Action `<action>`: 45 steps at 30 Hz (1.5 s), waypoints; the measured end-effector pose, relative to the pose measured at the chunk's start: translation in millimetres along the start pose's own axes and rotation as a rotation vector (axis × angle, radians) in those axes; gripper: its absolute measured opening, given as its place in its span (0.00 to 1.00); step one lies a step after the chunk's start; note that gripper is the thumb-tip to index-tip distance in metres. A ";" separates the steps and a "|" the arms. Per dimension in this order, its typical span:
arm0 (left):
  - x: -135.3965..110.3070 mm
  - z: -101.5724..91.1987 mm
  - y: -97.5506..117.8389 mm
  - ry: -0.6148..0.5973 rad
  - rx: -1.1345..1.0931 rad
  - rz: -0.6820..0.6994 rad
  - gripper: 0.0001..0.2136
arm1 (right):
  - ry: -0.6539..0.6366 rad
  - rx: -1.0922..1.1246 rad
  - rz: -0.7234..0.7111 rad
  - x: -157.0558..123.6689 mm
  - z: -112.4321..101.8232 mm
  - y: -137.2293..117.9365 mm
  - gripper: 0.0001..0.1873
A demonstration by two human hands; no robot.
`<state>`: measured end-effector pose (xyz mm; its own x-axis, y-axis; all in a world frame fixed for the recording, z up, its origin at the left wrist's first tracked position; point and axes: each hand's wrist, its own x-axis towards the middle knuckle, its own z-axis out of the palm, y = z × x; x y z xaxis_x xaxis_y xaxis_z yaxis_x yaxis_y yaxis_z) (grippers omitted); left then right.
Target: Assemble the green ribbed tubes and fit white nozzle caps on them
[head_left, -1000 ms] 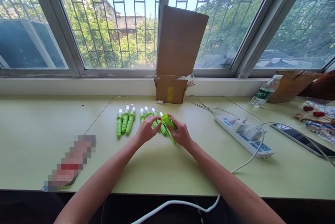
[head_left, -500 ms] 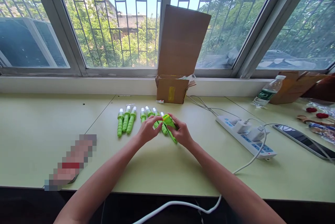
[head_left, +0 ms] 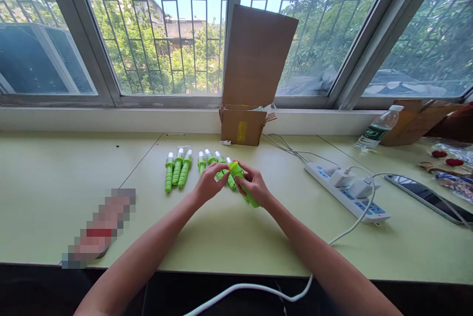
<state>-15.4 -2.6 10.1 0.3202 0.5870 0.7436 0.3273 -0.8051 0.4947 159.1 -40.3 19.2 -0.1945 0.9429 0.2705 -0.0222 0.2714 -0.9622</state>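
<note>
My right hand [head_left: 254, 186] is closed round a green ribbed stick [head_left: 244, 184], its lower end poking out below my palm. My left hand [head_left: 208, 183] pinches the stick's top end, fingers curled. Just beyond my hands, several more green sticks with clear caps lie side by side on the pale green table [head_left: 221, 237]: three [head_left: 178, 170] to the left, the others [head_left: 216, 166] right behind my fingers and partly hidden by them.
A small open cardboard box [head_left: 242, 124] stands by the window sill. A white power strip [head_left: 345, 190] with plugs and a trailing white cable [head_left: 258, 289] lies to the right. Farther right are a phone [head_left: 428, 197], a water bottle [head_left: 377, 129] and another box.
The green stick has turned in my hands: its lower end now juts further out below my right palm. Both hands stayed in place.
</note>
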 end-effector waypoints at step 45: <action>-2.2 -7.2 1.7 0.157 0.127 0.135 0.05 | 0.109 -0.480 -0.239 2.2 -4.0 4.7 0.20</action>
<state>-21.9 -5.8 12.5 0.2298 0.4465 0.8648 0.4029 -0.8525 0.3331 162.5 -36.2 15.4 -0.1359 0.8519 0.5059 0.4018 0.5141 -0.7578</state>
